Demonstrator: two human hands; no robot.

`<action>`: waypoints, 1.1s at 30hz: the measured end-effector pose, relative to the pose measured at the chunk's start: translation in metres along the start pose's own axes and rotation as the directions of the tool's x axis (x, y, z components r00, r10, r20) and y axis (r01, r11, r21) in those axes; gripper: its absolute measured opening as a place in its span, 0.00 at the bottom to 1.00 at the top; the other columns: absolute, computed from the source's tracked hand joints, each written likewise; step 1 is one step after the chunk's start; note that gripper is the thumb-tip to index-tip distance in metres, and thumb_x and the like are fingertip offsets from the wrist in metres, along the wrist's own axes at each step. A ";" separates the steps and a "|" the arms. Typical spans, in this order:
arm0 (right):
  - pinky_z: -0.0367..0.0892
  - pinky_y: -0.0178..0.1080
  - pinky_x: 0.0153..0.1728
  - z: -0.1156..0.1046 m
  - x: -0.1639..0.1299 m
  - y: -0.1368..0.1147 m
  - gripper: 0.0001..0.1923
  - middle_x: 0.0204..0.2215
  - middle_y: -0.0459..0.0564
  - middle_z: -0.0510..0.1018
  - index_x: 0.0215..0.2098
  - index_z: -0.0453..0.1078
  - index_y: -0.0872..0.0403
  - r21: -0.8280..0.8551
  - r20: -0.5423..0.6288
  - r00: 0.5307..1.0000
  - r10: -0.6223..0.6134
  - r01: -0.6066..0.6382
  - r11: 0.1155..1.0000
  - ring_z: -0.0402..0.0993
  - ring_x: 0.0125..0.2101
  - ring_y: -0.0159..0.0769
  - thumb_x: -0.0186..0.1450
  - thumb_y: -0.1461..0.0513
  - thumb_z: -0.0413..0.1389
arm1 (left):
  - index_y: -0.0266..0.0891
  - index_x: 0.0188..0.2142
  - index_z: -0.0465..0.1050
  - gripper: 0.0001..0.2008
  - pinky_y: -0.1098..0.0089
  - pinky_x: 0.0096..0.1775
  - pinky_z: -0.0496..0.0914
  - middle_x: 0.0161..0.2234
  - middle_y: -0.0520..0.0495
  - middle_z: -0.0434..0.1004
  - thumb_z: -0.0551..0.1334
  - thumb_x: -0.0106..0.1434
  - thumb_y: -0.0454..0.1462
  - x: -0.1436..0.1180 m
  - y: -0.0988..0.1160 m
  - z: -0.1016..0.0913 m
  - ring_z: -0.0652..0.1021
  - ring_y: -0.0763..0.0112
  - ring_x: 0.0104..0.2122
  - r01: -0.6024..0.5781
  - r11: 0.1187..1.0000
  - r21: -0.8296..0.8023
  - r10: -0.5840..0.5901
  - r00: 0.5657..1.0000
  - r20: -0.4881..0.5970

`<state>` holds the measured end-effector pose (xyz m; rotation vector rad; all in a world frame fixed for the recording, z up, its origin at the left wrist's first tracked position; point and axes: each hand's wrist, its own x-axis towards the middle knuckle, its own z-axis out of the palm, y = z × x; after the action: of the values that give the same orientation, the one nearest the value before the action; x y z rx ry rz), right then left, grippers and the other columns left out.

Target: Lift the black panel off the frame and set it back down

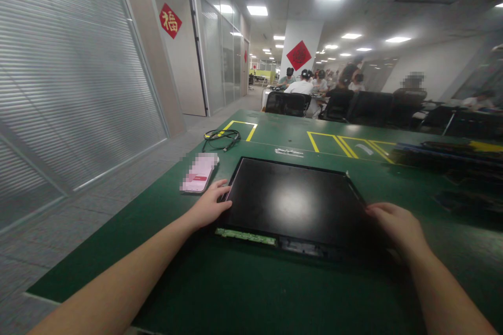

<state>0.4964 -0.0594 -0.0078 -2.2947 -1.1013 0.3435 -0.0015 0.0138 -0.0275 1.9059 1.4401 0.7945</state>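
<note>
A black LCD screen panel (271, 183) lies face up on the green table, a ceiling light mirrored in its surface. Along its near edge runs a narrow green circuit board strip (245, 236). My left hand (210, 203) grips the panel's left edge, thumb and fingers slightly apart around it. At the right edge, my right hand (398, 225) is closed on the frame, thumb and forefinger together at the rim; its other fingers are mostly hidden. The panel's near right corner is dark and hard to make out.
A phone (198, 175) lies left of the panel, with a coiled black cable (222, 138) beyond it. Yellow tape (341, 146) marks the green table (129, 259). Dark flat parts (436, 154) are stacked at the right. People sit at tables in the background.
</note>
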 end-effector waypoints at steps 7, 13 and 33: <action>0.68 0.44 0.33 -0.001 -0.001 0.000 0.12 0.30 0.54 0.84 0.29 0.81 0.49 -0.007 -0.022 0.999 -0.026 0.026 1.000 0.78 0.34 0.49 0.57 0.53 0.58 | 0.40 0.51 0.82 0.24 0.48 0.69 0.58 0.68 0.36 0.67 0.66 0.56 0.44 -0.002 0.004 0.000 0.66 0.41 0.69 -0.052 0.997 0.061 0.052 0.999 0.004; 0.69 0.44 0.32 0.001 0.002 0.004 0.13 0.29 0.54 0.84 0.29 0.81 0.48 0.003 -0.012 0.999 -0.035 0.035 0.999 0.78 0.34 0.49 0.57 0.52 0.57 | 0.38 0.55 0.80 0.25 0.47 0.70 0.55 0.70 0.33 0.61 0.65 0.60 0.43 -0.004 0.006 0.003 0.62 0.40 0.70 -0.051 0.991 0.122 0.049 0.999 0.018; 0.69 0.44 0.34 0.000 -0.007 -0.007 0.12 0.31 0.53 0.85 0.28 0.80 0.48 -0.090 -0.055 0.995 -0.089 0.084 0.992 0.79 0.35 0.49 0.58 0.54 0.56 | 0.49 0.56 0.80 0.27 0.47 0.65 0.63 0.67 0.38 0.71 0.74 0.56 0.45 -0.015 0.023 -0.024 0.70 0.45 0.66 -0.311 0.936 0.163 0.263 0.928 0.264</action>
<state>0.4881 -0.0616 -0.0036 -2.3089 -1.2037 0.1964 -0.0090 -0.0031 0.0037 2.3187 1.1430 0.5364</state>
